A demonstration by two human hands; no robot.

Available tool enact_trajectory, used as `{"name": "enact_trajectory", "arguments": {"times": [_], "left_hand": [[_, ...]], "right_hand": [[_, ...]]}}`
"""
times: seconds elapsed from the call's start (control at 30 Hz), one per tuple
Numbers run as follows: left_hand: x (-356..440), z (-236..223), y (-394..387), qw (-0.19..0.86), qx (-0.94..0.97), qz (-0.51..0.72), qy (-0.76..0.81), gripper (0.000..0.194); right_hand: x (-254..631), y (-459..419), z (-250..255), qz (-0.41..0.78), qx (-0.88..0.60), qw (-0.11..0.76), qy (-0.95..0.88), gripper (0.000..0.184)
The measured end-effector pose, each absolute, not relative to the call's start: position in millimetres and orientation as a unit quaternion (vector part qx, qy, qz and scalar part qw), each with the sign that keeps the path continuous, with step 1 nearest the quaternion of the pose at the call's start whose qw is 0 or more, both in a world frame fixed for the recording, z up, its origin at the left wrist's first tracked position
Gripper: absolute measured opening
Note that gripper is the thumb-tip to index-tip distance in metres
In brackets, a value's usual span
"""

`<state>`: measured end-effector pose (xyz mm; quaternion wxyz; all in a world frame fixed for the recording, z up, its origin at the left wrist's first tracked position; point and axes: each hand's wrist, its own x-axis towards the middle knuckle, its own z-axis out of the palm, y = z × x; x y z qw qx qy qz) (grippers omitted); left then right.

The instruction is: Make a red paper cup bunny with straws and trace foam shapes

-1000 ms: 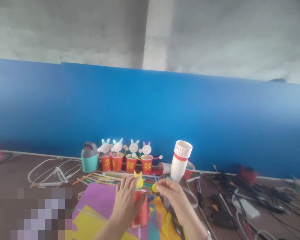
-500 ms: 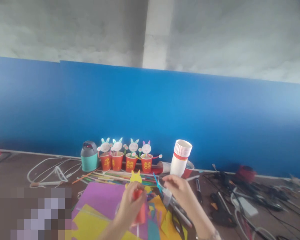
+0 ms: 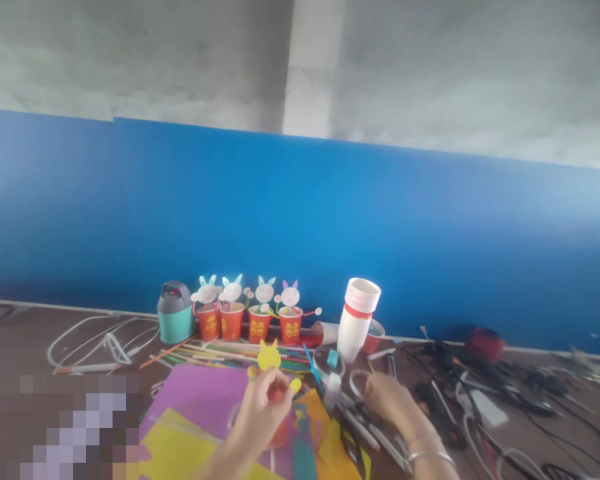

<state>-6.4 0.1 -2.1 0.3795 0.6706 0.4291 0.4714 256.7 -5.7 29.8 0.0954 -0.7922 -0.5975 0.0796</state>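
Holding the red cup (image 3: 281, 435) in the left hand (image 3: 266, 403), front centre, over the purple sheet (image 3: 200, 387). Left grip: grasping, thumb and fingers curled around it; cup mostly hidden by the hand, so can't tell its full shape or which end is up. Yellow eared cutout (image 3: 269, 357) stands just past the fingers, yellow oval (image 3: 295, 385) by the fingertips on the right, another yellow bit on the left.

Right hand (image 3: 389, 398): low at the counter (image 3: 23, 347), right of the left hand and well apart from it. Fingers curled, pointing down beside the white loop (image 3: 357, 383). Can't tell if the right grip has anything; fingertips not clear. Silver bangle (image 3: 430, 455) on that wrist.

Between the hands: small bottle (image 3: 333, 385), blue stick (image 3: 309, 357), teal block (image 3: 333, 359), dark-handled scissors (image 3: 350, 441), orange paper (image 3: 314, 405).

Behind: four decorated cups (image 3: 291, 327) in a row, red, each topped with a white rabbit face; loose coloured sticks (image 3: 215, 353) in front. Teal container (image 3: 176, 325) left of the row, white cup stack (image 3: 354, 337) to the right, leaning slightly. Far right: tangled cables, white adapter (image 3: 489, 408). Blue partition (image 3: 300, 220) behind everything on the counter.
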Motion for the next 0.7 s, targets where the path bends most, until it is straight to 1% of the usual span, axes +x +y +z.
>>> {"name": "enact_trajectory", "arguments": {"times": [0.07,0.17,0.23,0.33,0.4,0.5,0.6,0.7], "left_hand": [[-7.2,-0.8,-0.4,0.390,0.673,0.473,0.415,0.007],[-8.0,5.5,-3.9,0.389,0.675,0.469,0.417,0.011],[-8.2,10.8,-6.9,0.377,0.678,0.472,0.419,0.014],[-9.0,19.1,-12.3,0.357,0.691,0.486,0.398,0.014],[-9.9,24.7,-16.8,0.341,0.706,0.488,0.383,0.012],[-11.2,32.2,-24.1,0.314,0.739,0.469,0.368,0.013],[-12.1,37.2,-30.6,0.294,0.770,0.440,0.356,0.014],[-12.6,38.9,-34.3,0.286,0.791,0.409,0.353,0.013]], "right_hand": [[257.1,-4.5,31.7,0.090,-0.789,0.092,-0.601,0.020],[254.8,-6.9,43.5,0.097,-0.771,0.112,-0.619,0.018],[247.5,-11.7,55.4,0.117,-0.731,0.163,-0.652,0.016],[226.4,-22.9,73.6,0.184,-0.617,0.297,-0.705,0.018],[208.8,-30.8,82.4,0.200,-0.583,0.334,-0.714,0.017],[185.4,-39.2,87.4,0.162,-0.554,0.340,-0.742,0.015],[171.3,-41.2,84.6,0.112,-0.544,0.319,-0.768,0.012],[165.0,-39.7,80.6,0.087,-0.547,0.295,-0.779,0.011]]}}
